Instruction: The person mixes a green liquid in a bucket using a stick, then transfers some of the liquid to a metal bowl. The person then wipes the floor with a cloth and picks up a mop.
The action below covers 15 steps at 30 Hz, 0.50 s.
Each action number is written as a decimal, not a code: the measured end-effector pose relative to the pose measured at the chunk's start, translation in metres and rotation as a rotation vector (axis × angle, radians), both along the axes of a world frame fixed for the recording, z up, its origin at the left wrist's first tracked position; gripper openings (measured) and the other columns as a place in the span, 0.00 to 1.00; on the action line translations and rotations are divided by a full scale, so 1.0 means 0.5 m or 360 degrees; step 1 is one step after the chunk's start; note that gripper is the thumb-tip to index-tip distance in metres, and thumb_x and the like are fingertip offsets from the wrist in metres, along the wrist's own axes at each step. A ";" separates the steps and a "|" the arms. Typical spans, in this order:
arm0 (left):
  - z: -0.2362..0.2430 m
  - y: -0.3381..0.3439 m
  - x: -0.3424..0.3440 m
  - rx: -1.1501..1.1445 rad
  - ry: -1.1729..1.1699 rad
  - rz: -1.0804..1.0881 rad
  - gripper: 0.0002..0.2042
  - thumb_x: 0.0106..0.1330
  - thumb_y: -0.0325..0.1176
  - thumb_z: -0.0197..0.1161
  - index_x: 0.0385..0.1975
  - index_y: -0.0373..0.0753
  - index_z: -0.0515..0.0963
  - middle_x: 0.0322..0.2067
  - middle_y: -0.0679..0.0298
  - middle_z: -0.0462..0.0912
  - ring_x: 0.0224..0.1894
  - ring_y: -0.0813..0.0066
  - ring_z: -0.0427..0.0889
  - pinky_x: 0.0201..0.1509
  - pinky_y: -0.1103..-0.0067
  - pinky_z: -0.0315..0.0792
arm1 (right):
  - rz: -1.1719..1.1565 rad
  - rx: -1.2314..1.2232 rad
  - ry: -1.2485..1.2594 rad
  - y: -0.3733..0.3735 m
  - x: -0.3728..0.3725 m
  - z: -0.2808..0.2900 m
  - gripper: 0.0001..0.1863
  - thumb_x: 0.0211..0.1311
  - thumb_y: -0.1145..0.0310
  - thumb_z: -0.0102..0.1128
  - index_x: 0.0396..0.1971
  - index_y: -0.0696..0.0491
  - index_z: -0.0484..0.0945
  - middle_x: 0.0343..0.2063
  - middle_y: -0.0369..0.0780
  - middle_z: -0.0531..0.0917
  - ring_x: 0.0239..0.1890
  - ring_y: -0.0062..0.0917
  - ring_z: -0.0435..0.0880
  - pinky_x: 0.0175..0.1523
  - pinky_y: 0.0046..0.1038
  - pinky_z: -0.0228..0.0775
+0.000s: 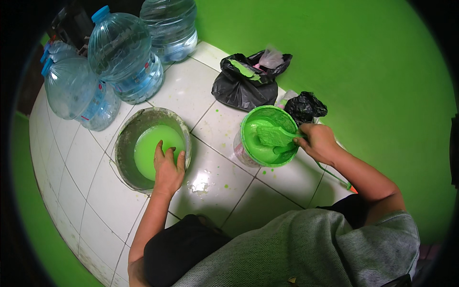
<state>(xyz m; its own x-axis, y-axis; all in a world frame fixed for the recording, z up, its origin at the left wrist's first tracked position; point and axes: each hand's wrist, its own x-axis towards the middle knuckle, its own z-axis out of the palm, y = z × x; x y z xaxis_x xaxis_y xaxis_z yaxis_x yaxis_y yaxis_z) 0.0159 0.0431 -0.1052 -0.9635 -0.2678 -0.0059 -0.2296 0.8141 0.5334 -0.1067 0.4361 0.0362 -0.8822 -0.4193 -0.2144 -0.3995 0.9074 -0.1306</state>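
My left hand (pixel 168 171) reaches over the near right side of a stained grey bucket (pixel 125 148), fingers spread and nothing in them. Light green liquid (pixel 148 155) lies in the bucket; I cannot tell whether my fingertips touch it. To the right stands a smaller pail (pixel 245 155), its inside coated with thick green paint (pixel 256 150). At its right rim, my right hand (pixel 318 142) closes round the handle of what looks like a flat, wide paintbrush (pixel 275 136). Green paint covers the brush, which is held inside the pail's opening. Its handle is partly hidden by my fingers.
Large clear water bottles (pixel 126 57) stand at the far left. An opened black plastic bag (pixel 244 91) and a crumpled black bag (pixel 306 107) lie along the green wall (pixel 334 48). Green drops and a wet patch (pixel 201 184) mark the white tiles.
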 end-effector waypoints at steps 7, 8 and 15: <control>0.005 0.000 -0.003 -0.0031 -0.0006 -0.0019 0.22 0.76 0.42 0.56 0.55 0.25 0.76 0.67 0.30 0.60 0.70 0.34 0.62 0.74 0.57 0.58 | -0.0100 -0.0161 0.0038 0.042 0.057 -0.027 0.12 0.65 0.62 0.63 0.37 0.56 0.78 0.32 0.50 0.84 0.36 0.51 0.84 0.41 0.50 0.74; 0.004 0.000 -0.003 -0.0012 -0.0017 -0.0008 0.22 0.75 0.42 0.57 0.55 0.25 0.77 0.68 0.31 0.59 0.70 0.34 0.61 0.74 0.56 0.57 | -0.0057 -0.0054 0.0003 0.046 0.061 -0.048 0.12 0.66 0.62 0.62 0.38 0.56 0.78 0.32 0.50 0.85 0.36 0.51 0.84 0.41 0.50 0.74; 0.004 0.001 -0.001 0.0058 -0.0035 0.0028 0.23 0.75 0.43 0.57 0.55 0.25 0.77 0.69 0.31 0.58 0.72 0.35 0.59 0.75 0.55 0.55 | 0.0136 -0.0026 -0.0012 0.050 0.075 -0.104 0.12 0.66 0.63 0.61 0.38 0.56 0.77 0.32 0.50 0.85 0.35 0.50 0.85 0.40 0.50 0.75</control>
